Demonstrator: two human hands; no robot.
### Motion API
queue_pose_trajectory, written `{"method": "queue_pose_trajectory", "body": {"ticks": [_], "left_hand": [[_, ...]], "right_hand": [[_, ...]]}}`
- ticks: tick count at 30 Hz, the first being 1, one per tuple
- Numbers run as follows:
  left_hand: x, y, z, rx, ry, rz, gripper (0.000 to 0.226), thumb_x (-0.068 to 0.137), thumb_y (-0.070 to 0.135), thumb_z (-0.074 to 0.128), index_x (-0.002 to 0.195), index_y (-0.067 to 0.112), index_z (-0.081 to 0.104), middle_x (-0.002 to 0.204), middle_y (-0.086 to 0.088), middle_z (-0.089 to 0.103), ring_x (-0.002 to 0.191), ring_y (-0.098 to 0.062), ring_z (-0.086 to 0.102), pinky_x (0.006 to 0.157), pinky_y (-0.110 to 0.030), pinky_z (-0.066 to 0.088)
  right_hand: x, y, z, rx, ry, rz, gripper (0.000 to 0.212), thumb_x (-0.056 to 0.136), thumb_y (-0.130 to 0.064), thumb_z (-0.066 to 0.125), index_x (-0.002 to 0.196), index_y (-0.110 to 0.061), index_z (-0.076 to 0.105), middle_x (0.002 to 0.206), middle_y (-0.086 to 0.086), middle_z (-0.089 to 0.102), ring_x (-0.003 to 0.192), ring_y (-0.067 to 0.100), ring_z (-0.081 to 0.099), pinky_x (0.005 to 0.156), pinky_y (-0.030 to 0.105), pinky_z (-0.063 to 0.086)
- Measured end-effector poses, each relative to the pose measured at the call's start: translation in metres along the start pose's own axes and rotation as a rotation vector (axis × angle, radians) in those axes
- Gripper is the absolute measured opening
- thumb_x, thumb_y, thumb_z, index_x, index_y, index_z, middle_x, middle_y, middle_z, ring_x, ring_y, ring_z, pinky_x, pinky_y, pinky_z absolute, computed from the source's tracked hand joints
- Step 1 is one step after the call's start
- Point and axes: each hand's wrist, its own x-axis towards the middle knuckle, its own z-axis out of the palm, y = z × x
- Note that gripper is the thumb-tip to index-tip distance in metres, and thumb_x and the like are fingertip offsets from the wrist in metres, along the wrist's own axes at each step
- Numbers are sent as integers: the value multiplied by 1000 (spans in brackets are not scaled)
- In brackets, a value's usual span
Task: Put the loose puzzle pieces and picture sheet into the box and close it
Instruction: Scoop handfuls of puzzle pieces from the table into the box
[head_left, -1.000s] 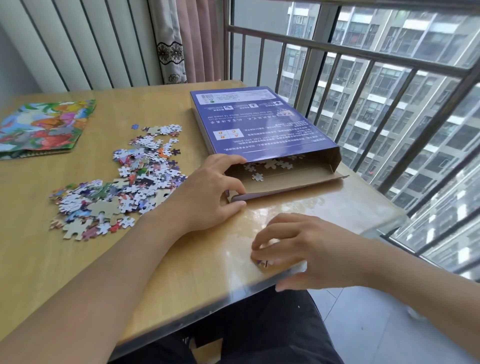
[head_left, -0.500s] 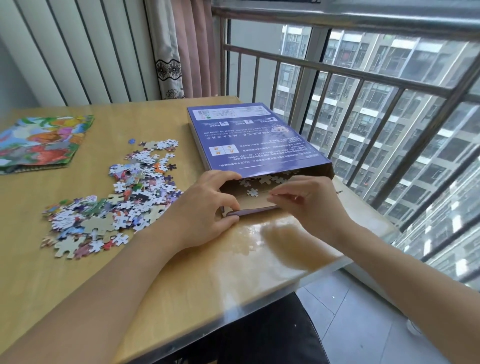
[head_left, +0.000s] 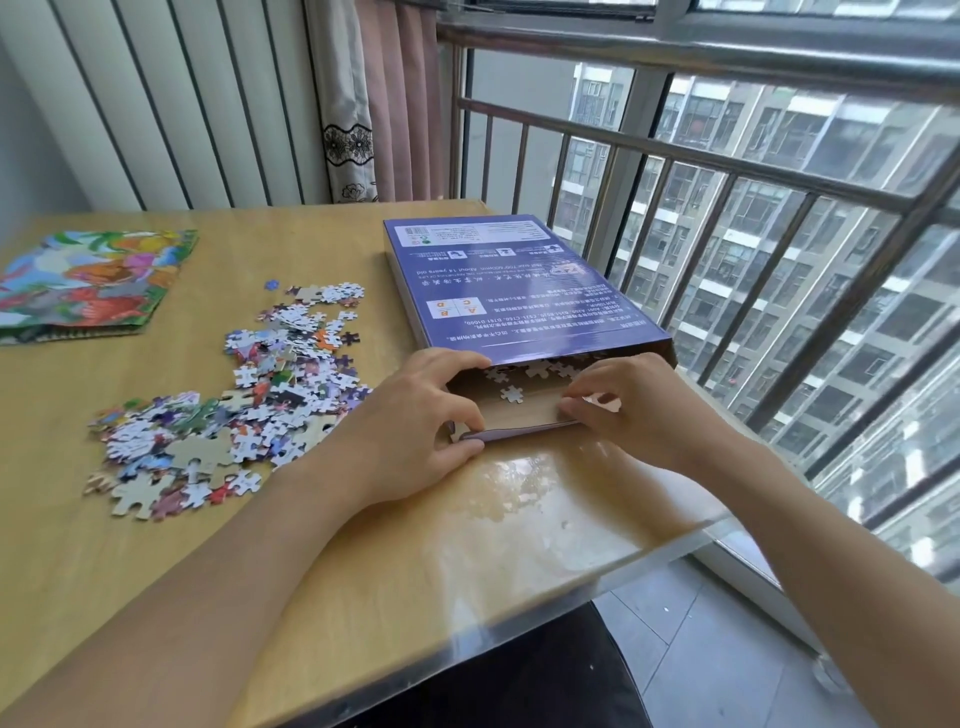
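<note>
the box (head_left: 519, 291) lies flat near the bench's right edge, close to the window railing (head_left: 727, 171), its purple printed face up and its open mouth turned toward the person. a few pieces (head_left: 511, 394) already sit just inside on the brown cardboard floor. the left hand (head_left: 415, 415) curls round the mouth's left corner, thumb under the bottom flap (head_left: 519, 432) and fingers over the top, holding it open. the right hand (head_left: 631, 402) pinches the right end of that same flap, fingers bent down onto it; i cannot tell whether it also holds a piece.

the loose puzzle pieces (head_left: 234, 410) are heaped left of the box, toward the middle of the bench (head_left: 467, 545), touching one another in a scattered pile. the picture sheet (head_left: 88, 283) lies well apart by the bench's far left edge.

the box looks like thin card: light, easily bowed, likely to slide on the glossy top, so it wants steadying at the mouth corners as now. the pieces are tiny, light and flat; scooping handfuls or sweeping them toward the flap should work better than pinching singles. the sheet seems limp and would best be taken by an edge and slid in flat.
</note>
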Motion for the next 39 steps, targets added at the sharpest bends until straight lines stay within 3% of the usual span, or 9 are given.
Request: {"method": "queue_pose_trajectory", "body": {"ticks": [7,14,17,22,27,30,35,37,39], "left_hand": [[0,-1,1,2,-6,5,9,87,36,73,87,27,77,145,5,46,136,-16,37,110,-36,36],[0,-3,1,6,-3,10,10,87,37,73,87,28,78,145,6,46,134,-14,38,107,-33,38],[0,-4,1,4,2,10,10,87,36,73,87,28,78,145,6,46,133,-13,38,106,-32,38],[-2,-8,-3,-13,15,-3,10,82,36,78,79,27,79,142,5,47,122,-7,43,101,-27,38],[-1,-12,-7,-101,16,-59,8,76,31,85,72,26,79,138,9,48,116,3,41,98,-19,35],[-3,-9,-17,-134,-37,-100,7,72,29,87,71,27,80,138,12,49,124,2,42,101,-18,36],[-15,-32,-73,-194,270,-460,5,79,32,76,80,27,76,104,15,70,96,1,62,86,-28,51],[-27,-55,-95,19,464,-754,20,84,43,65,94,28,72,98,8,72,92,-14,66,82,-33,54],[-46,-82,-106,204,395,-1070,33,86,47,59,109,24,65,105,-1,69,98,-28,63,80,-34,51]], "right_hand": [[-22,3,-11,0,-109,31,42,94,-55,53,99,-24,80,98,-12,74,88,3,67,81,31,56],[4,-3,-2,-49,-427,202,106,76,-94,12,154,-28,38,159,-10,37,145,11,36,119,34,29],[31,-9,4,4,-462,189,95,79,-92,18,154,-37,35,156,-9,42,141,13,40,115,34,32],[23,-39,1,113,-321,54,65,91,-76,35,117,-27,69,112,-7,72,102,13,65,91,40,50],[26,-48,14,34,-481,110,84,87,-76,26,146,-19,49,150,-1,50,137,15,44,113,31,34],[36,-53,16,-8,-453,146,84,87,-82,27,147,-26,46,147,-5,52,135,15,46,111,35,37],[40,-117,-4,219,-194,-8,30,88,-44,69,115,-31,68,98,-18,70,92,0,65,82,28,55],[57,-152,2,218,-235,-22,65,77,-51,80,135,-36,54,114,-27,60,94,-8,58,82,17,49],[83,-173,24,76,-393,10,113,63,-69,81,155,-34,25,145,-14,44,119,5,52,97,28,47]]}}
